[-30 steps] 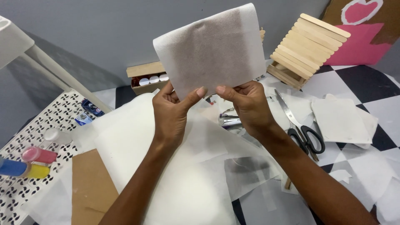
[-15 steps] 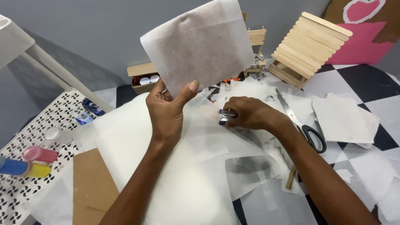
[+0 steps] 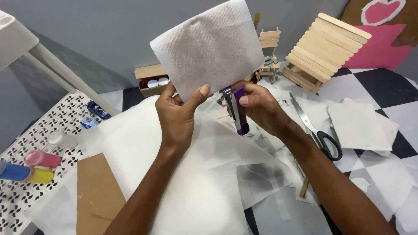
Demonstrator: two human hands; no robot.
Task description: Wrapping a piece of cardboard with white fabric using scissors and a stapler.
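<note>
Head view, the only one: my left hand [image 3: 177, 114] is closed in a pinch on the lower edge of a folded white tissue sheet [image 3: 208, 47], thumb in front and fingers behind, holding it upright and slightly tilted in the air above the table; my right hand [image 3: 260, 106] is wrapped around a purple and silver stapler [image 3: 237, 111], fingers curled shut on it, with its upper end brought up to the sheet's lower right corner; whether the stapler's mouth already straddles the paper I cannot tell, since the sheet and my fingers cover that spot; I judge the step in hand to be the fastening of the folded layers at that corner; the next move, as I read it, calls for the corner to sit fully inside the mouth, the left pinch to keep the layers aligned, and a firm squeeze from the right hand. Beneath the hands lies a large sheet of white paper [image 3: 143, 152] with thinner translucent scraps over it; black-handled scissors [image 3: 318, 130] lie just right of my right forearm, beside a small stack of cut white squares [image 3: 359, 126]; a panel of flat wooden sticks [image 3: 324, 48] leans at the back right, near a tiny stick-built chair [image 3: 270, 56]; a brown cardboard piece [image 3: 98, 191] lies at lower left, and paint bottles [image 3: 30, 167] rest on a perforated white tray [image 3: 43, 130].
</note>
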